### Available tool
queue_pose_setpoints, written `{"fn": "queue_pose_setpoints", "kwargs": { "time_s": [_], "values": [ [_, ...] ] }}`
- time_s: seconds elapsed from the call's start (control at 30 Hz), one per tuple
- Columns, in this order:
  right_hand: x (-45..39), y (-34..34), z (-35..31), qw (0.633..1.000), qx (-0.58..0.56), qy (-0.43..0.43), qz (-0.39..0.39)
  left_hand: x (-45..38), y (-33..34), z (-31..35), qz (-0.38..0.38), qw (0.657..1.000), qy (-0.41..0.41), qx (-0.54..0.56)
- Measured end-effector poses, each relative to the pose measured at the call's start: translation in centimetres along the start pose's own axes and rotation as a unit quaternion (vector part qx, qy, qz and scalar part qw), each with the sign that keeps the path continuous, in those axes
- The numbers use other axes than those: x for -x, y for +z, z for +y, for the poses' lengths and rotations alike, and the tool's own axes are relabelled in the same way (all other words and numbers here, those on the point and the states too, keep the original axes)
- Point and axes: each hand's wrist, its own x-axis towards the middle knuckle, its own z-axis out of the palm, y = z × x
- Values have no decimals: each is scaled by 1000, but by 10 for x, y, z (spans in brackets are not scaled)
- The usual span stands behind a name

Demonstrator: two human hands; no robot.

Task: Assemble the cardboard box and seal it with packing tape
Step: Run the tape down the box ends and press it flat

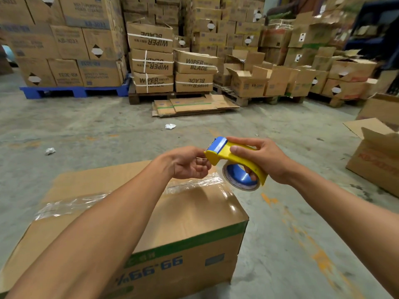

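I hold the yellow tape dispenser (234, 157) in my right hand (264, 161). My thumb lies on top of its handle and my other fingers curl under it, through the blue middle of the tape roll (240, 178). The blue end with the jagged cutter points to the left.

My left hand (187, 161) is right beside that blue end. Its fingers are bent in, with the tips close together just under the cutter. I cannot tell if they are pinching the clear tape or only touching there.

Both hands are up in the air over the far right corner of the cardboard box (190, 223). The box sits on the gray floor (86, 126), near me. Its top flaps are down, and shiny clear tape (71, 205) runs across the top from left to right. My left arm crosses over it.

Far away, many brown boxes (151, 61) are piled on pallets. A flat pile of cardboard (194, 105) lies on the floor in front of them. An open box (376, 152) stands at the right.
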Motion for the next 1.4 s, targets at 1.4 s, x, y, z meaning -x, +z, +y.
{"fn": "queue_pose_setpoints", "kwargs": {
  "time_s": [1.4],
  "values": [
    [-33, 36, 4, 968, -24, 242, 58, -145, -67, 60, 133, 857, -8, -497]
  ]
}}
